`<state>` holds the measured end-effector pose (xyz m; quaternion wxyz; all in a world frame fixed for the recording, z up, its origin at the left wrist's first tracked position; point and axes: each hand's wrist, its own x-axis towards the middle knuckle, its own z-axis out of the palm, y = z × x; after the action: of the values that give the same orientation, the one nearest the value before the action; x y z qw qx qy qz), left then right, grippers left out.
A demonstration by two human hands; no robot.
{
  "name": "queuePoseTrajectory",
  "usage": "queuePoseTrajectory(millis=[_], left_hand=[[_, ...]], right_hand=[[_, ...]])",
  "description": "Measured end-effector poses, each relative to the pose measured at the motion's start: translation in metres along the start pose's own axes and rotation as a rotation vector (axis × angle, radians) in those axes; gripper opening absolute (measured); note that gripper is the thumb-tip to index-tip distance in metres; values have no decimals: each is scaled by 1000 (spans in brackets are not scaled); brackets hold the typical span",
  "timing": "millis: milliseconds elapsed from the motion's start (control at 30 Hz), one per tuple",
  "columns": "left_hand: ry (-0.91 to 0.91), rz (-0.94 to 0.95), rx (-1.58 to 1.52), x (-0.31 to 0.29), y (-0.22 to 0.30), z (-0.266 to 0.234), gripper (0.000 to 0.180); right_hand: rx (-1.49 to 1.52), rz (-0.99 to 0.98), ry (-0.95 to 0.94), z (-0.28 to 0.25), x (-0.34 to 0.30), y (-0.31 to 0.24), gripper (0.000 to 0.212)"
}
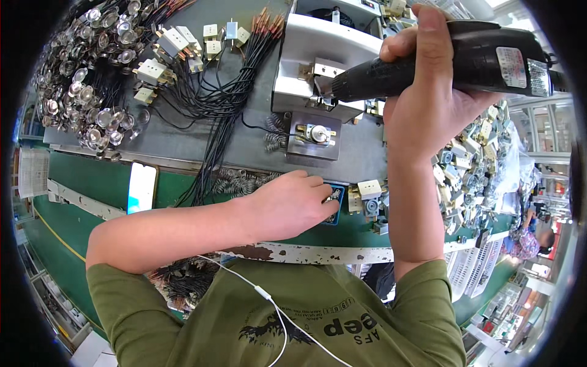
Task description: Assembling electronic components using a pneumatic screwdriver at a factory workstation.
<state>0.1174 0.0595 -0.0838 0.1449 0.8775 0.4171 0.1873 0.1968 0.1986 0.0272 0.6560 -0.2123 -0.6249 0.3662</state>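
Observation:
My right hand [431, 79] is closed around a black electric screwdriver [391, 74], held level with its nose pointing left. The nose is close to a cream block [329, 68] at a white metal machine [330, 40]; whether it touches cannot be told. Below the machine, a cream part with a round metal piece [318, 134] sits on a grey metal block [306, 148], a black wire running to it from the left. My left hand [293, 205] has its fingers curled over a small blue tray [341, 211] of small metal bits. Its fingertips are partly hidden.
Round metal caps [85, 92] are heaped at left, beside cream blocks [151, 72] and a bundle of black wires [226, 101]. Coil springs [241, 181] lie near the front edge. A lit phone [142, 186] is at left. More parts [465, 165] pile up at right. Another person [531, 241] is farther off.

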Motion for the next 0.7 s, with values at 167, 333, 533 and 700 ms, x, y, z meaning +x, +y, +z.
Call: queuePoseTrajectory(millis=[167,333,533,700], left_hand=[[10,2,4,-1,-1,0,18],[-9,-8,18,0,-1,-4,20],[30,-37,-49,-2,-2,-16,21],[136,-145,120,3,-17,-50,7]], right_hand=[[56,57,17,11,-4,0,32],[-58,62,67,23,-11,-10,45],[43,191,-274,8,14,-4,45],[125,20,-106,18,7,5,48]])
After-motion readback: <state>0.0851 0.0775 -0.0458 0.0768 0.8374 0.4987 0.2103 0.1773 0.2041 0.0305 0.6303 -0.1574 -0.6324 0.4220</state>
